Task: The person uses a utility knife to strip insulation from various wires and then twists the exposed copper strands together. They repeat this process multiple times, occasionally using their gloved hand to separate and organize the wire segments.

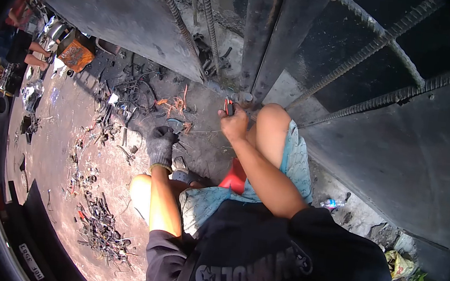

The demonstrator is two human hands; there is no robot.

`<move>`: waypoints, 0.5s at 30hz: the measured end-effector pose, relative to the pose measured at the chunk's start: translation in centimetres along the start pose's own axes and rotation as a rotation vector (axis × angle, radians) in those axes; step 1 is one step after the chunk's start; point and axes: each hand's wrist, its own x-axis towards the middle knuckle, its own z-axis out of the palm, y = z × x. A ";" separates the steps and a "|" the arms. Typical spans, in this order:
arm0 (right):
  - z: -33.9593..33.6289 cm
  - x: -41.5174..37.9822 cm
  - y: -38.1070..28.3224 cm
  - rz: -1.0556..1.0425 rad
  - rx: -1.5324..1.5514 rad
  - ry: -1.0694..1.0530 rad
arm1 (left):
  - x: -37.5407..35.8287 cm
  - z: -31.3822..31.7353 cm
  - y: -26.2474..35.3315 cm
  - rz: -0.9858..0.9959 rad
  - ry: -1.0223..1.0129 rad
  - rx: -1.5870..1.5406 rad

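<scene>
My left hand (161,146), in a grey knitted glove, is closed in front of my left knee. A thin dark wire (182,145) sticks out beside its fingers. In my bare right hand (234,124), near the right knee, is a pair of pliers (228,106) with red and black handles, gripped in the fist. Stripped copper-coloured wire (177,103) lies on the ground ahead, between the hands and a tangle of black cables (137,90). Something red (234,177) rests between my legs.
A heap of dark scrap pieces (103,229) lies at lower left. Metal panels and ribbed steel bars (365,54) rise in front and to the right. A rusty orange box (76,54) stands at upper left, near another person's legs (37,55). A plastic bottle (332,203) lies at right.
</scene>
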 end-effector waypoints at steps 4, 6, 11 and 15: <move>0.7 0.2 0.3 -0.055 0.010 0.033 | -0.1 -0.3 2.7 -0.097 0.053 -0.245; 0.7 0.2 0.2 -0.050 0.014 0.023 | 1.1 -1.1 1.5 -0.133 0.069 -0.355; 1.0 0.3 0.6 -0.050 0.045 -0.015 | 0.7 -3.0 2.6 -0.246 0.110 -0.767; 1.2 0.0 0.7 -0.071 0.027 -0.014 | 0.0 -4.4 2.6 -0.218 0.158 -0.905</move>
